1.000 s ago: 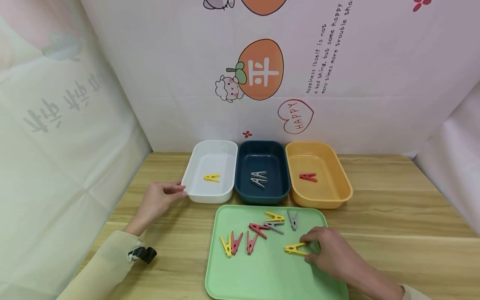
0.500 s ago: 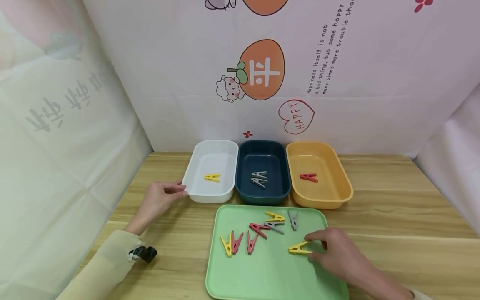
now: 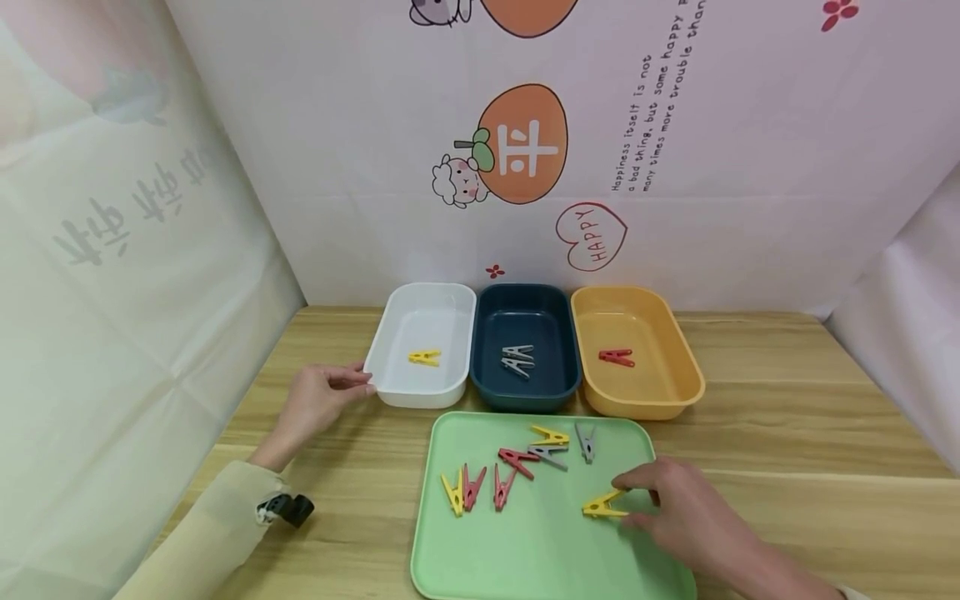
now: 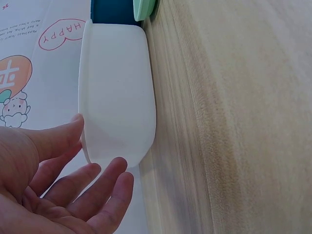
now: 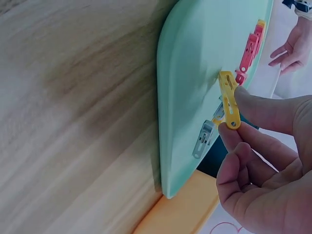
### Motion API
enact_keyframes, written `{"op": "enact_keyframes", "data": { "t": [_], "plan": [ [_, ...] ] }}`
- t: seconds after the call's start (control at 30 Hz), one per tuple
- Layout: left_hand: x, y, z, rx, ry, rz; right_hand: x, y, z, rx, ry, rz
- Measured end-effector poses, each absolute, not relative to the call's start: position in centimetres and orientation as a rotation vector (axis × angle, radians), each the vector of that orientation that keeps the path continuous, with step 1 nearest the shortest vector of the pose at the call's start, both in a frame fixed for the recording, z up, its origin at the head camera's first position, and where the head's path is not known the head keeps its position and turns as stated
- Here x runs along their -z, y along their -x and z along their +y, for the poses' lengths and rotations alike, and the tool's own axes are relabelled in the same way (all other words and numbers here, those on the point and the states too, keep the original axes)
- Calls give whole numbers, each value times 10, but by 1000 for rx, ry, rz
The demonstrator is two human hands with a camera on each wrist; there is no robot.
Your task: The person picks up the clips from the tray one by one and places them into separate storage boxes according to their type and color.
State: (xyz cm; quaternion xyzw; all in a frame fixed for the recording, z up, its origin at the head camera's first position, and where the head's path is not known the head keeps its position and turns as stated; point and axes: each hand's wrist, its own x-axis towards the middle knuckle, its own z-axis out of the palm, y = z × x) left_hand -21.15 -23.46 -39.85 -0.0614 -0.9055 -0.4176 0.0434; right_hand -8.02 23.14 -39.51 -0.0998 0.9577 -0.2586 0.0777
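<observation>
My right hand [image 3: 678,508] pinches a yellow clothespin [image 3: 602,505] by its handle ends, thumb on one arm and index finger on the other. In the right wrist view this clothespin [image 5: 228,97] appears raised a little off the green tray [image 3: 540,558]. On the tray lie red clothespins [image 3: 502,487], another red one [image 3: 472,487], yellow ones [image 3: 453,492] and grey ones [image 3: 587,442]. My left hand [image 3: 318,404] holds the near left corner of the white bin [image 3: 420,398], thumb and index finger at its rim and the other fingers loosely bent beside its end.
Beyond the tray, a dark blue bin [image 3: 525,400] with two grey clothespins and an orange-yellow bin [image 3: 637,408] with a red one stand beside the white bin, which holds a yellow one. All rest on a wooden table [image 3: 787,400] before a printed cloth [image 3: 712,242].
My right hand has shifted slightly right, bringing the yellow clothespin with it and tilting it a little. The left hand stays at the white bin.
</observation>
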Motion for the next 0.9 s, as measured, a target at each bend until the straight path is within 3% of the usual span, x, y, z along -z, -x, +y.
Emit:
{"op": "enact_keyframes", "data": {
  "t": [0.2,0.5,0.9],
  "plan": [
    [399,211,-235,1280,182,-2770,391,77,231,725,419,2898],
    [400,212,-235,1297,188,-2761,377,79,221,694,291,2836],
    [400,211,-235,1281,190,-2759,358,83,212,785,481,2890]
  ]
}}
